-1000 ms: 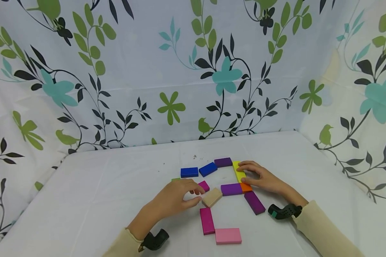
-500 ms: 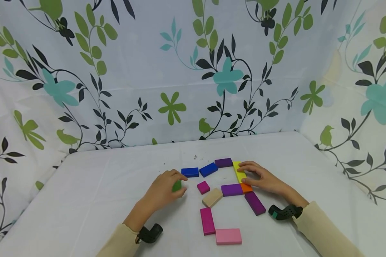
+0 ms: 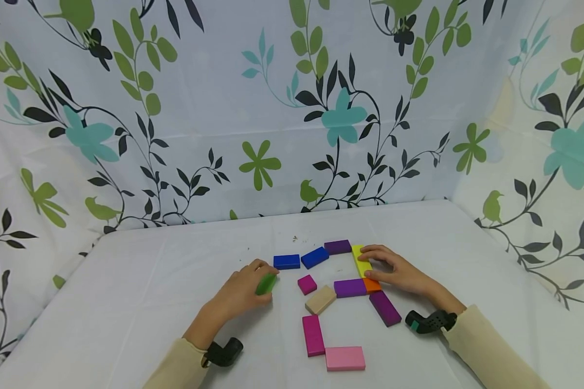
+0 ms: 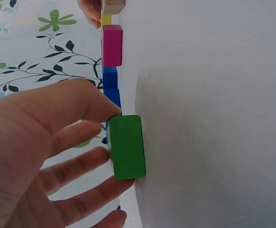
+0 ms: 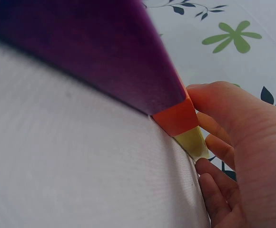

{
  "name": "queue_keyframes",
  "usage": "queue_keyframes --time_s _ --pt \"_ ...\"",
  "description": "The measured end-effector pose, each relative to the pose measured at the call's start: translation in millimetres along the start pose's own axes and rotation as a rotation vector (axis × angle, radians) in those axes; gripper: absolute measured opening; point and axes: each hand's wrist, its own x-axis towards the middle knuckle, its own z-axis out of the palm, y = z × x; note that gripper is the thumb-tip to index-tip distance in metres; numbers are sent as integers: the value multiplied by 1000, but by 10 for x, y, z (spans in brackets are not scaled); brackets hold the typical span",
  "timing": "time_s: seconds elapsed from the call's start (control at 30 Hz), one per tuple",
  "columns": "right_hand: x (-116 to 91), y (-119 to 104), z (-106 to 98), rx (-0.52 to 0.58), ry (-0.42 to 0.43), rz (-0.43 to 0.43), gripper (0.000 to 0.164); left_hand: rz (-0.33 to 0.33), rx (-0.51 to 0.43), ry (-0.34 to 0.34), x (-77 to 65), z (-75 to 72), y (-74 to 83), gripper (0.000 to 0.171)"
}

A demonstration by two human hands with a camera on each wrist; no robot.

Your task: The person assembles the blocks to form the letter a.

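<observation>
My left hand [image 3: 243, 289] pinches a green block [image 3: 266, 283] between thumb and fingers at the left of the layout. In the left wrist view, the green block [image 4: 127, 147] stands close to the white cloth, its end towards the camera. My right hand [image 3: 396, 268] rests beside a yellow block [image 3: 362, 261], fingers touching it near its far end. Its thumb lies at the edge of an orange block [image 3: 372, 285], as the right wrist view also shows. Right of the left hand are a small magenta block [image 3: 307, 284] and a blue block [image 3: 286, 262].
A second blue block [image 3: 314, 257] and a dark purple block [image 3: 338, 247] run along the back. Nearer lie a violet block [image 3: 349, 288], a plain wooden block [image 3: 320, 300], a plum block [image 3: 385, 308], a long magenta block [image 3: 313, 335] and a pink block [image 3: 345, 359].
My left hand has moved left from beside the magenta and wooden blocks to the green block, gripped it and tilted it. My right hand has stayed in place.
</observation>
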Motion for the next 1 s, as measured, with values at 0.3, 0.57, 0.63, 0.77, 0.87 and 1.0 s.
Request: queue_keyframes --time_s 0.3,0.57,0.63,0.77,0.87,1.0 --pt "-1 11 -2 -9 4 2 34 -119 -29 10 12 28 -11 52" --pt "5 7 2 -1 5 8 35 -132 -38 6 18 32 -6 47" --pt "-1 1 3 4 4 5 35 -133 -40 5 13 32 1 47" --pt "-8 -8 4 11 4 2 35 -130 -36 10 3 26 23 47" --pt "-6 -11 5 11 2 5 35 -125 -28 14 -2 20 38 47" --pt "-1 -3 6 11 1 13 35 -118 -19 15 -4 12 71 47"
